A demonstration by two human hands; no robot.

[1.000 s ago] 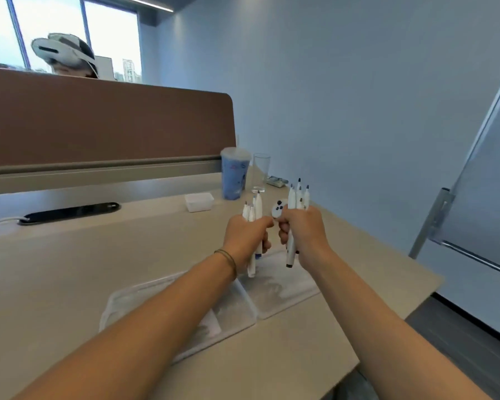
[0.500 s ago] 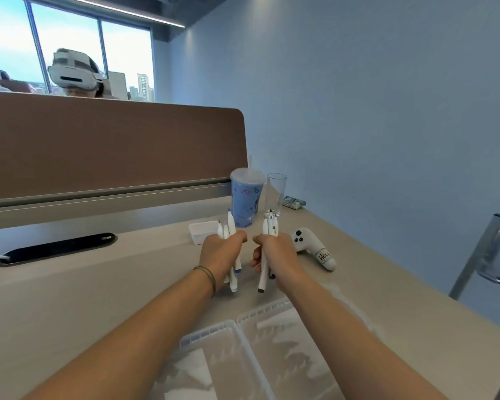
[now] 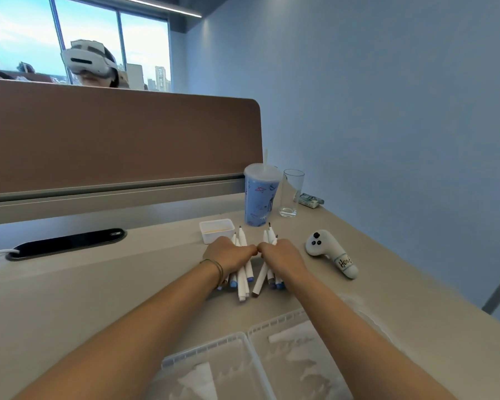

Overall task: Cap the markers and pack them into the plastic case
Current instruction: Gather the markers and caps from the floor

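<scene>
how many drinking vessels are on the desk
2. A blue lidded cup with a straw stands by the divider, and a clear empty glass stands just right of it, nearer the wall. None seems hidden.

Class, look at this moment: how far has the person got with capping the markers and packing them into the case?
Done: nothing visible; the plastic case lies open, no markers inside. In hand: the left hand and right hand each grip a bundle of markers on the desk, tips bare. Left: capping them all, packing them, closing the case.

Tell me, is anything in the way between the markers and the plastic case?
Nothing visible. The left hand and right hand hold bundles of markers down on the desk, and only bare desk lies between them and the open plastic case.
</scene>
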